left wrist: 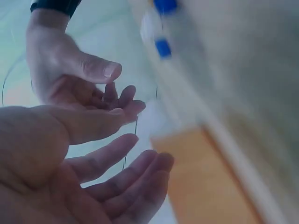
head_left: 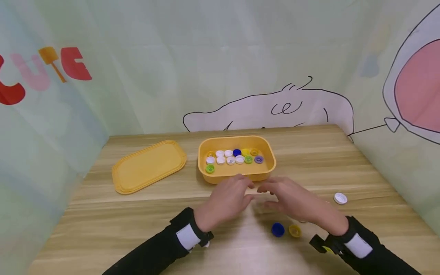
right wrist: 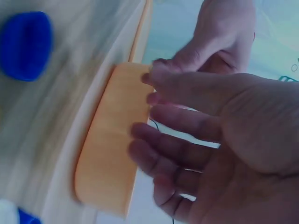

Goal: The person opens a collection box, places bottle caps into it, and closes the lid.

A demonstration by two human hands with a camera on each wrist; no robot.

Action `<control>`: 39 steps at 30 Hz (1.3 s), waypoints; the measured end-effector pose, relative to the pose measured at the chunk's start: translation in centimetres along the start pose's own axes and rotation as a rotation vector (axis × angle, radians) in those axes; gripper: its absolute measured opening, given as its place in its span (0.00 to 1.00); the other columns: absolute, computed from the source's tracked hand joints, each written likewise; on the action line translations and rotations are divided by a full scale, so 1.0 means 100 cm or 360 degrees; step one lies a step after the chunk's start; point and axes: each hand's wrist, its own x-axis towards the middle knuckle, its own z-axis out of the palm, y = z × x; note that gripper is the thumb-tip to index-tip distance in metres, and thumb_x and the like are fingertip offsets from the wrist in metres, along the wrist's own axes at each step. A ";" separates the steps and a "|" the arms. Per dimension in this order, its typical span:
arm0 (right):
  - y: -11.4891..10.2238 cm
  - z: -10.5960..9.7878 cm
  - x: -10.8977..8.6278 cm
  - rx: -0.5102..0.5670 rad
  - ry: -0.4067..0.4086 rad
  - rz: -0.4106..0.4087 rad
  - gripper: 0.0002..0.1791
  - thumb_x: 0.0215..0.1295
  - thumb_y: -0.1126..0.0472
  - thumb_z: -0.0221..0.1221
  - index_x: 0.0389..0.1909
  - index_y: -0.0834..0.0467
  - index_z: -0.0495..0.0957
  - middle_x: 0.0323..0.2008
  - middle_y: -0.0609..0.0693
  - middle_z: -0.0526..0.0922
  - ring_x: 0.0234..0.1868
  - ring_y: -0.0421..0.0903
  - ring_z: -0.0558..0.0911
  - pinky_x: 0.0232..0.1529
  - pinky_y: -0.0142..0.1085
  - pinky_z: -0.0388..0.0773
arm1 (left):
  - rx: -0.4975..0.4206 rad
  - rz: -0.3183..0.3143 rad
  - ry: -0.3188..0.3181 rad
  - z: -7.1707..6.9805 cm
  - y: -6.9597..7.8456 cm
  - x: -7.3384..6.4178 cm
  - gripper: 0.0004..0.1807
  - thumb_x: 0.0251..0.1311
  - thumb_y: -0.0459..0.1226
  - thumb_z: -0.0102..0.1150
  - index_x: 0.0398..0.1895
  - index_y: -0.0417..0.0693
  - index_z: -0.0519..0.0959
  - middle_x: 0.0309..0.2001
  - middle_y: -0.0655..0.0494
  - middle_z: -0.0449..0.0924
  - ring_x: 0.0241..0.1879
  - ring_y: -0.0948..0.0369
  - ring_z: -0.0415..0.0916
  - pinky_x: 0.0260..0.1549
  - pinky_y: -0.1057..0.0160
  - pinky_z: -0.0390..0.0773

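My left hand (head_left: 225, 198) hovers just in front of the yellow tub (head_left: 237, 178), its fingers loosely bent with nothing in them. Close beside it, my right hand (head_left: 292, 198) also hangs in the air, holding nothing. In the left wrist view the fingers of both hands face each other, apart from any cap. Inside the tub lie several plastic bottle caps: white, yellow, green, purple and a blue cap (head_left: 236, 152). Below my right hand, another blue cap (head_left: 278, 230) and a yellow cap (head_left: 295, 230) rest on the table.
A flat yellow lid (head_left: 149, 166) lies left of the tub on the wooden table (head_left: 137, 221). One white cap (head_left: 340, 198) sits to the right, past my right hand. A printed cloth (head_left: 220, 57) rises behind the table and along its sides.
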 end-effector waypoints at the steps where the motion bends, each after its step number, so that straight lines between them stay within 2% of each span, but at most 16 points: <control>1: 0.000 0.001 -0.006 -0.0007 -0.0026 0.0011 0.15 0.59 0.62 0.73 0.45 0.62 0.84 0.43 0.52 0.85 0.40 0.47 0.84 0.40 0.42 0.81 | -0.0001 0.0029 -0.0038 0.005 0.004 -0.002 0.14 0.66 0.41 0.66 0.51 0.45 0.84 0.46 0.53 0.82 0.42 0.62 0.79 0.39 0.67 0.78; 3: 0.000 0.003 -0.017 -0.0039 -0.0087 0.0058 0.18 0.57 0.55 0.74 0.44 0.61 0.85 0.40 0.50 0.85 0.38 0.45 0.83 0.38 0.42 0.80 | 0.0006 0.0085 -0.0078 0.015 0.012 -0.004 0.13 0.66 0.40 0.65 0.50 0.45 0.84 0.46 0.54 0.82 0.42 0.62 0.80 0.39 0.66 0.79; 6: 0.002 0.010 -0.032 -0.0125 -0.0136 0.0122 0.24 0.53 0.46 0.75 0.43 0.60 0.85 0.38 0.48 0.85 0.36 0.44 0.82 0.38 0.44 0.80 | -0.0024 0.0118 -0.0148 0.029 0.021 -0.004 0.12 0.66 0.40 0.65 0.50 0.45 0.84 0.45 0.55 0.82 0.41 0.64 0.79 0.39 0.68 0.78; 11: 0.006 0.025 -0.047 -0.0311 -0.0110 0.0102 0.29 0.47 0.38 0.75 0.41 0.56 0.85 0.33 0.42 0.82 0.33 0.42 0.79 0.34 0.41 0.77 | -0.0048 0.0100 -0.0275 0.043 0.035 -0.003 0.12 0.64 0.41 0.67 0.48 0.46 0.85 0.41 0.59 0.81 0.38 0.69 0.75 0.34 0.72 0.75; 15: 0.006 0.034 -0.054 -0.0378 -0.0071 0.0123 0.29 0.43 0.35 0.75 0.37 0.53 0.85 0.28 0.37 0.76 0.31 0.39 0.74 0.30 0.39 0.73 | -0.0019 0.0116 -0.0332 0.050 0.043 -0.003 0.08 0.63 0.42 0.68 0.39 0.48 0.84 0.31 0.63 0.76 0.30 0.69 0.70 0.26 0.72 0.70; 20: 0.003 0.044 -0.056 -0.0400 -0.0047 0.0137 0.23 0.41 0.42 0.78 0.32 0.51 0.82 0.27 0.36 0.73 0.31 0.40 0.75 0.34 0.42 0.74 | 0.0047 0.0167 -0.0312 0.054 0.046 -0.006 0.09 0.61 0.41 0.69 0.28 0.49 0.81 0.23 0.63 0.69 0.24 0.68 0.65 0.20 0.71 0.65; 28: -0.001 0.051 -0.053 -0.0371 0.0000 0.0146 0.18 0.40 0.56 0.79 0.24 0.50 0.77 0.24 0.37 0.71 0.26 0.39 0.71 0.26 0.38 0.69 | 0.0110 0.0227 -0.0265 0.057 0.044 -0.006 0.07 0.57 0.38 0.71 0.29 0.45 0.82 0.24 0.61 0.73 0.25 0.69 0.68 0.23 0.72 0.67; 31: -0.004 0.050 -0.051 -0.0299 0.0055 0.0180 0.17 0.42 0.59 0.78 0.24 0.51 0.77 0.23 0.39 0.71 0.24 0.38 0.71 0.24 0.36 0.68 | 0.0074 0.0216 -0.0213 0.058 0.043 -0.007 0.06 0.58 0.36 0.71 0.30 0.46 0.82 0.25 0.62 0.75 0.26 0.69 0.70 0.25 0.72 0.69; 33: -0.007 0.048 -0.049 -0.0225 0.0112 0.0214 0.15 0.44 0.62 0.78 0.26 0.52 0.78 0.24 0.40 0.71 0.24 0.37 0.71 0.23 0.35 0.70 | -0.0002 0.0185 -0.0178 0.055 0.041 -0.006 0.05 0.59 0.35 0.69 0.31 0.46 0.82 0.25 0.63 0.75 0.26 0.70 0.71 0.25 0.72 0.70; 36: -0.013 0.042 -0.043 -0.0134 0.0194 0.0234 0.14 0.46 0.68 0.77 0.31 0.56 0.81 0.28 0.41 0.73 0.27 0.37 0.74 0.27 0.35 0.75 | -0.0126 0.0113 -0.0129 0.045 0.039 -0.004 0.03 0.61 0.34 0.68 0.33 0.46 0.83 0.25 0.63 0.76 0.26 0.70 0.71 0.25 0.72 0.70; 39: -0.018 0.033 -0.032 -0.0069 0.0253 0.0191 0.16 0.47 0.74 0.75 0.36 0.61 0.82 0.32 0.44 0.75 0.31 0.39 0.76 0.30 0.34 0.78 | -0.0223 0.0040 -0.0100 0.030 0.035 -0.002 0.04 0.63 0.35 0.69 0.36 0.44 0.83 0.28 0.62 0.78 0.26 0.71 0.71 0.25 0.73 0.70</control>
